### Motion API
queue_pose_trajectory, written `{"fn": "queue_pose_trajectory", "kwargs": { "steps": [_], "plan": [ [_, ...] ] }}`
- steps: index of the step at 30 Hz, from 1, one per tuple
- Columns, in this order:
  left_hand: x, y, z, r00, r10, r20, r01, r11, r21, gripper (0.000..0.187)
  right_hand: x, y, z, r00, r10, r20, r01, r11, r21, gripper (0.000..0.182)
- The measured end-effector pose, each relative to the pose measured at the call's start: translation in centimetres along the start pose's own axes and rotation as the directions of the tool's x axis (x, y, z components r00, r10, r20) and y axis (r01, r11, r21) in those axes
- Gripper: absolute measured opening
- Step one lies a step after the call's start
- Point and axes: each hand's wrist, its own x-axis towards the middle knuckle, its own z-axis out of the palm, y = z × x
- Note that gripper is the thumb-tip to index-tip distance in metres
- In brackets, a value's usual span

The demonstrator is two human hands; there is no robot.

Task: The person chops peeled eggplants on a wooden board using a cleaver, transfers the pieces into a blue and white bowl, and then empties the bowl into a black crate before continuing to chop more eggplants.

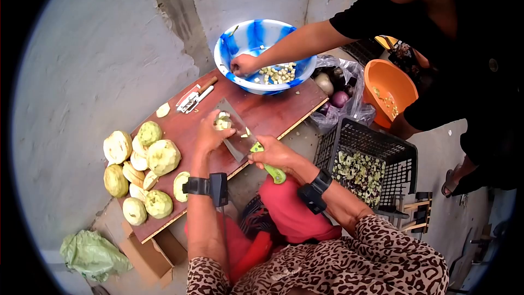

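My right hand (272, 152) grips the green handle of a cleaver (237, 141), its wide blade lying flat and pointing up-left over the wooden board. At the blade's far end, my left hand (210, 133) curls around a small heap of pale diced eggplant (222, 122). A few more pieces rest on the blade. Several whole and cut peeled eggplants (164, 157) are piled on the board to the left of my left hand. Beyond the blade, a vegetable peeler (189, 100) lies near the board's back edge.
A co-worker's hand (244, 65) reaches into a blue and white basin (218, 49) holding diced pieces. On the right stand a plastic bag (357, 110) of unpeeled eggplants, an orange basin (376, 68) and a black crate (404, 158) of peelings. A wall (98, 49) borders the board (267, 109).
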Motion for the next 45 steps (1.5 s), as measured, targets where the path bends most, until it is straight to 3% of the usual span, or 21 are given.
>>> {"fn": "queue_pose_trajectory", "kwargs": {
  "steps": [1, 6, 9, 11, 14, 22, 34, 45],
  "plan": [
    [-0.1, 0.4, -0.3, 1.0, 0.009, 0.011, -0.009, 0.998, -0.055, 0.072, -0.1, -0.2, 0.4, 1.0, -0.003, -0.007, 0.003, 1.0, 0.012, 0.019],
    [-1.1, 1.3, -2.2, 0.989, 0.121, -0.083, -0.114, 0.989, 0.091, 0.058, -0.2, -0.9, 2.7, 0.998, -0.063, -0.031, 0.063, 0.998, 0.027, 0.022],
    [-2.6, 2.4, -3.4, 0.993, -0.016, -0.12, 0.029, 0.994, 0.109, 0.055, -0.1, -0.8, 4.2, 0.997, -0.071, -0.009, 0.072, 0.997, 0.034, 0.022],
    [-2.5, 0.9, -3.4, 0.99, 0.035, -0.137, -0.01, 0.983, 0.181, 0.05, -0.9, -1.8, 4.3, 0.999, -0.027, -0.024, 0.026, 0.998, -0.062, 0.023],
    [-3.1, 1.7, -3.3, 0.988, 0.05, -0.143, -0.013, 0.969, 0.248, 0.049, 0.3, 0.3, 4.4, 0.996, -0.084, -0.015, 0.084, 0.996, -0.04, 0.024],
    [-3.8, 2.5, -4.3, 0.982, 0.014, -0.187, 0.024, 0.98, 0.198, 0.044, -0.3, -0.3, 4.7, 0.993, -0.104, 0.05, 0.105, 0.994, -0.021, 0.022],
    [-4.5, 3.6, -5.2, 0.975, -0.018, -0.224, 0.079, 0.961, 0.266, 0.039, 0.9, 0.4, 5.1, 0.986, -0.13, 0.107, 0.125, 0.991, 0.051, 0.026],
    [-4.3, 3.9, -5.9, 0.962, 0.046, -0.269, 0.051, 0.938, 0.342, 0.037, 1.4, -0.5, 5.9, 0.985, -0.132, 0.108, 0.121, 0.988, 0.098, 0.022]
  ]
}}
